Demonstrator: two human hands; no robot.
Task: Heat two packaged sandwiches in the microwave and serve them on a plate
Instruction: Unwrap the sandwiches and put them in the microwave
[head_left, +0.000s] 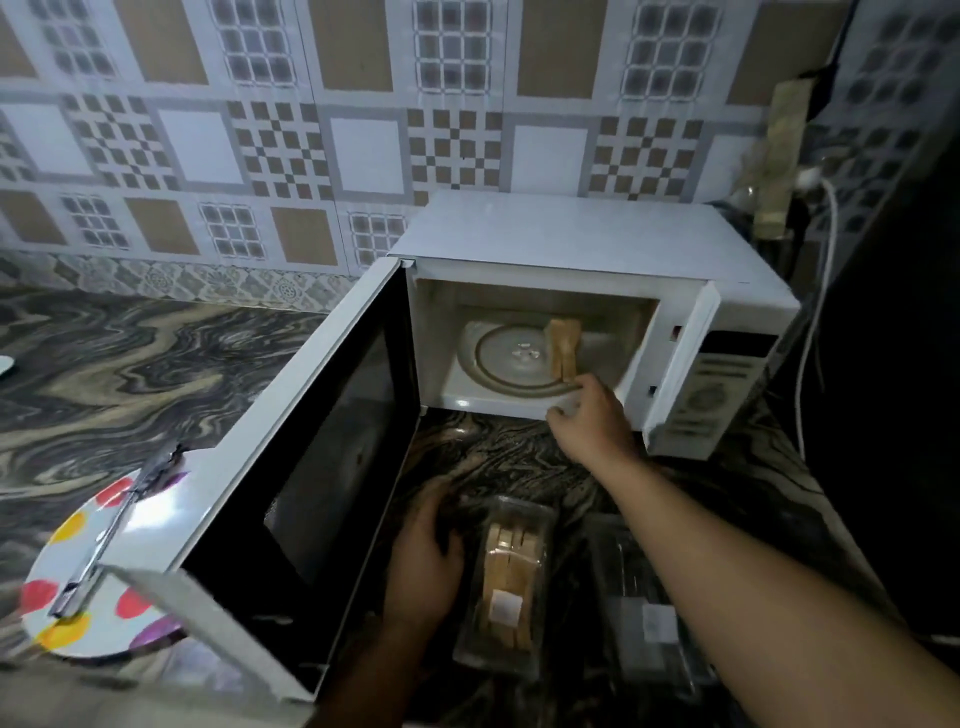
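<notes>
The white microwave stands with its door swung wide open to the left. One unwrapped sandwich stands on the right part of the glass turntable. My right hand hovers at the cavity's front edge just below that sandwich, fingers loosely bent and holding nothing. On the dark counter in front lies a clear plastic package with a sandwich inside. My left hand curls its fingers against that package's left side. A spotted white plate sits at the left, partly behind the door.
Metal tongs lie across the plate. An empty clear package lies under my right forearm. The microwave's control panel faces front right, and a white cable hangs beside it. A tiled wall backs the marbled counter.
</notes>
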